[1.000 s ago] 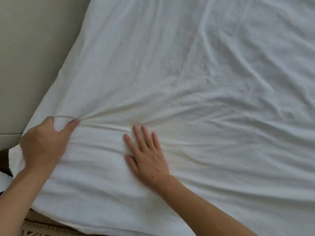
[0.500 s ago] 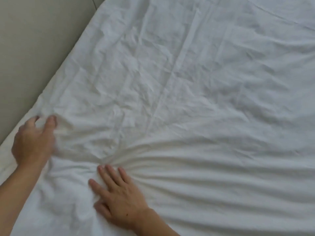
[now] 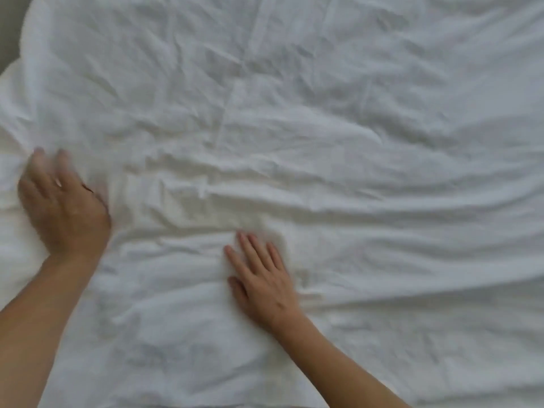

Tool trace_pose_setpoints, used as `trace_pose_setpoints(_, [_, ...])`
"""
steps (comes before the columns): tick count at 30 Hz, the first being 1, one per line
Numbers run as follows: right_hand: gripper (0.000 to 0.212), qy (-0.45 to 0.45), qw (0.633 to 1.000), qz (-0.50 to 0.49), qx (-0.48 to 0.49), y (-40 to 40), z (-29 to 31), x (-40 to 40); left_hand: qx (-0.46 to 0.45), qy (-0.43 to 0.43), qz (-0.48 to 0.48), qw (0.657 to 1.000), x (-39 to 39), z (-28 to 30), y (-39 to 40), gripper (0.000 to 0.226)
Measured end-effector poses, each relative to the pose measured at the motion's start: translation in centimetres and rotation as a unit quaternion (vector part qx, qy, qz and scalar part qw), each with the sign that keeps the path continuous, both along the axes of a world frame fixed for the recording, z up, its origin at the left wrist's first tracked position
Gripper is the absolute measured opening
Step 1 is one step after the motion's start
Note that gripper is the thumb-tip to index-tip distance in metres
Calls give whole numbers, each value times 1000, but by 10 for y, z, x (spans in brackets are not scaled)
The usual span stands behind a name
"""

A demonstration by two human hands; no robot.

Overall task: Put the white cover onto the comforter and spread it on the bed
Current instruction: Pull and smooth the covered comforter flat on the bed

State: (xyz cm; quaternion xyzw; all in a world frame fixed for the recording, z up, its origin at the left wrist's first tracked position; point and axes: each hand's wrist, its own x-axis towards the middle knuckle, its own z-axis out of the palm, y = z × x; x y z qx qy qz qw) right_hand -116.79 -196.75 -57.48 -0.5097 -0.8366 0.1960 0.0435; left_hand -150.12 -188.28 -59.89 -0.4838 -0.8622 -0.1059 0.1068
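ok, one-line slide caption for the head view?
Both hands, left hand and right hand, flat on the wrinkled white cover, smoothing it.

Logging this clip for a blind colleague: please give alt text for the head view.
Two bare hands lie on a wrinkled white cover that fills the view: the right hand flat with straight fingers, the left hand blurred near its left edge. A grey strip shows at top left.
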Motion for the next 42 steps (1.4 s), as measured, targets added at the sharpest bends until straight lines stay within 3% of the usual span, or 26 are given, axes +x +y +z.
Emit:
trace_pose_setpoints(3, [51, -41, 986, -160, 5, -32, 2, 80, 12, -96, -78, 992, 119, 35, -29, 40])
trace_pose_setpoints(6, [55, -81, 967, -243, -7, -66, 15, 159, -50, -155, -190, 968, 204, 26, -55, 55])
trace_pose_setpoints(8, [57, -116, 953, -280, -23, -81, 23, 207, -92, -160, -334, 924, 271, 25, -75, 57])
trace_pose_setpoints(10, [61, -152, 919, -358, -68, -100, 26, 251, -149, -160, -473, 854, 334, 26, -117, 58])
trace_pose_setpoints(14, [68, -183, 848, -474, -149, -168, 15, 297, -233, -131, -566, 780, 375, 17, -202, 61])
trace_pose_setpoints(16, [74, -169, 813, -530, -170, -194, 11, 304, -231, -118, -625, 736, 371, 13, -236, 61])
trace_pose_setpoints(18, [74, -135, 778, -589, -171, -207, 11, 309, -231, -110, -653, 713, 364, 11, -258, 55])
trace_pose_setpoints(19, [74, -110, 757, -623, -163, -209, 12, 313, -235, -122, -639, 723, 363, 14, -267, 51])
trace_pose_setpoints(21, [74, -44, 703, -696, -142, -210, 15, 326, -229, -168, -536, 795, 375, 22, -282, 48])
trace_pose_setpoints(23, [75, 9, 644, -755, -126, -212, 18, 345, -209, -229, -322, 895, 411, 41, -296, 43])
trace_pose_setpoints(24, [75, 30, 615, -779, -122, -214, 19, 357, -196, -264, -192, 925, 435, 51, -299, 37])
trace_pose_setpoints(25, [75, 51, 582, -802, -119, -216, 20, 371, -193, -311, -63, 929, 460, 60, -301, 35])
trace_pose_setpoints(27, [76, 83, 528, -837, -121, -222, 21, 400, -187, -386, 126, 894, 511, 72, -304, 41])
trace_pose_setpoints(29, [77, 128, 498, -848, -129, -227, 24, 429, -155, -447, 198, 859, 560, 76, -312, 48])
trace_pose_setpoints(31, [73, 187, 444, -871, -98, -231, 28, 461, -99, -524, 275, 800, 607, 84, -317, 52])
trace_pose_setpoints(33, [72, 249, 337, -907, -47, -233, 36, 494, -37, -562, 422, 710, 642, 90, -314, 51])
trace_pose_setpoints(35, [73, 288, 235, -928, -33, -238, 45, 525, 18, -597, 549, 584, 660, 85, -312, 46])
trace_pose_setpoints(36, [70, 297, 211, -930, -43, -242, 48, 536, 34, -623, 570, 535, 665, 81, -312, 43])
trace_pose_setpoints(37, [66, 296, 212, -930, -54, -248, 49, 543, 39, -648, 565, 509, 669, 79, -313, 40])
trace_pose_setpoints(39, [56, 296, 241, -920, -87, -264, 46, 548, 17, -681, 519, 517, 675, 76, -316, 32])
trace_pose_setpoints(42, [42, 332, 232, -903, -140, -279, 40, 544, -10, -674, 452, 584, 679, 75, -322, 18])
